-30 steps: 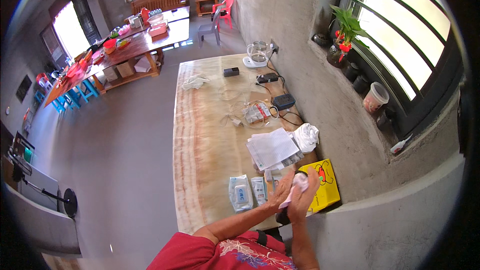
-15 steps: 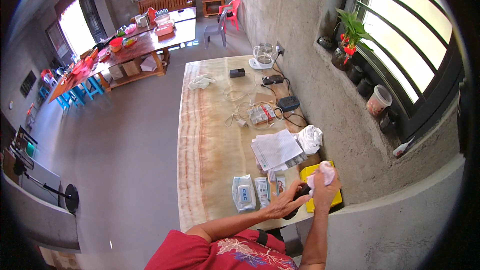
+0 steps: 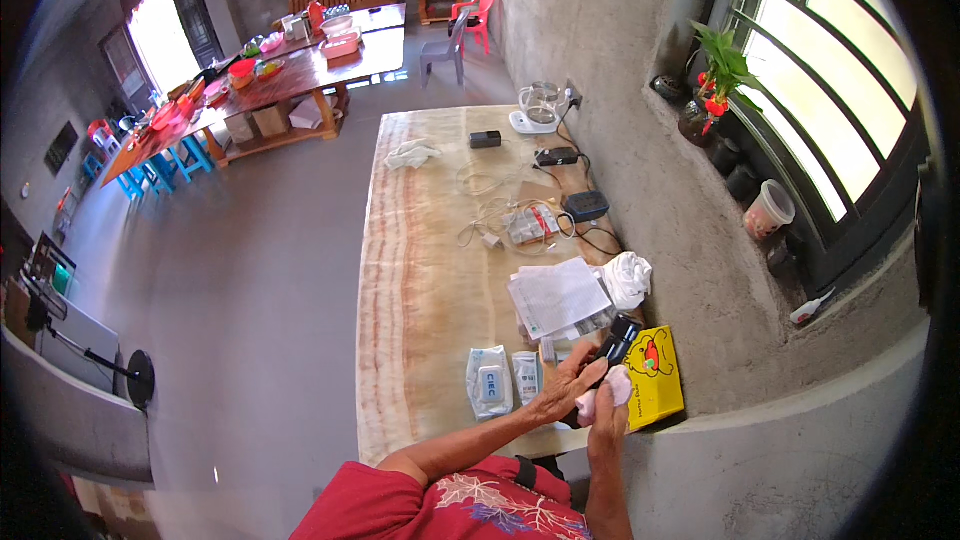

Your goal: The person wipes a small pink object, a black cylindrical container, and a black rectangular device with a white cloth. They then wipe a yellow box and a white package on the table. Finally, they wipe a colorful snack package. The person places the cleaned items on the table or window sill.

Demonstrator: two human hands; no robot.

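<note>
Currently holds an elongated black object (image 3: pixel 622 336) in the left hand (image 3: pixel 562 392), with fingers wrapped snugly round its middle. Presses a pale pink cloth (image 3: pixel 606 392) against the object's lower part with the right hand (image 3: pixel 607 420), with fingers closed on the bunched fabric; cannot tell how far round they reach beneath it. Tilts the object so as to point its upper end away from the body and rightward, above the near right part of the bench (image 3: pixel 420 340), just beside a yellow box (image 3: pixel 656 380) printed with a cartoon face. Note left of the left hand: a large wipes pack (image 3: pixel 489 383) and a narrower pack (image 3: pixel 526 378), side by side. Note beyond the hands: loose papers (image 3: pixel 558 295), near a rolled white cloth (image 3: pixel 628 280). Note at the far end of the bench: a glass kettle (image 3: pixel 541 103) on a white base.
</note>
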